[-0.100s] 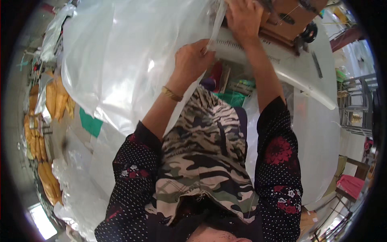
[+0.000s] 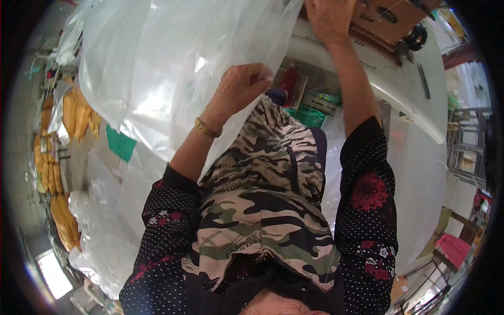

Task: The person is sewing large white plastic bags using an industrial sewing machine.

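A large translucent plastic sheet (image 2: pixel 163 63) spreads over the upper left and hangs down toward my lap. My left hand (image 2: pixel 239 89), with a gold-coloured band at the wrist, is closed in a pinch on the sheet's right edge; its fingertips are slightly blurred. From there the edge runs up to my right hand (image 2: pixel 332 21), whose fingers bend around it, their tips cut off by the picture's top. Just right of that hand stands a brown sewing machine (image 2: pixel 386 23) with a black handwheel (image 2: pixel 417 37).
The machine rests on a white table (image 2: pixel 404 94), where a thin dark tool (image 2: pixel 424 81) lies. Beneath are a red shoe-like object (image 2: pixel 288 80) and green material (image 2: pixel 307 116). Yellow bundles (image 2: pixel 76 118) lie left, dark metal stools (image 2: pixel 467 136) right. A camouflage apron (image 2: pixel 262 210) covers my lap.
My left hand has shifted slightly left and down, my right hand slightly up and right. The plastic edge between them has swung a little to the right.
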Demonstrator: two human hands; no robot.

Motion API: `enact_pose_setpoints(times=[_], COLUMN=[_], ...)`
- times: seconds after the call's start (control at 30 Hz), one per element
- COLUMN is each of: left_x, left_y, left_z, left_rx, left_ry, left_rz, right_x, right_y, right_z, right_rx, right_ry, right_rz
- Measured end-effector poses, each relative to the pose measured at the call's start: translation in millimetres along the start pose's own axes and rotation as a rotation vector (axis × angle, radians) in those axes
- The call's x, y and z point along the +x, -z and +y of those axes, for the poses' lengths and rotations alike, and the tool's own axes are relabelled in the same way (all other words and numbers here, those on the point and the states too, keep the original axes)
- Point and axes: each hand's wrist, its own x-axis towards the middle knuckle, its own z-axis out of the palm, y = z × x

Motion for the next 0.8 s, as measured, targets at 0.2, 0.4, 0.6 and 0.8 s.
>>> enact_pose_setpoints(times=[0.2,0.4,0.6,0.8], left_x=[-77.7,-48.1,-3.3,7.3], left_y=[27.9,129.1,190.4,205.6], left_z=[-38.2,-74.8,-69.7,-81.2], left_rx=[-0.134,-0.333,0.121,-0.083], left_ry=[0.099,0.242,0.065,0.079], left_rz=[-0.317,-0.238,-0.034,-0.138], right_x=[-3.6,-1.0,-0.2,6.9], right_y=[9.3,4.4,-2.9,-1.7], right_z=[2.5,3.2,-3.9,-6.1], right_rx=[0.275,0.215,0.359,0.299], right_ry=[0.275,0.231,0.248,0.24], right_rz=[0.608,0.605,0.595,0.65])
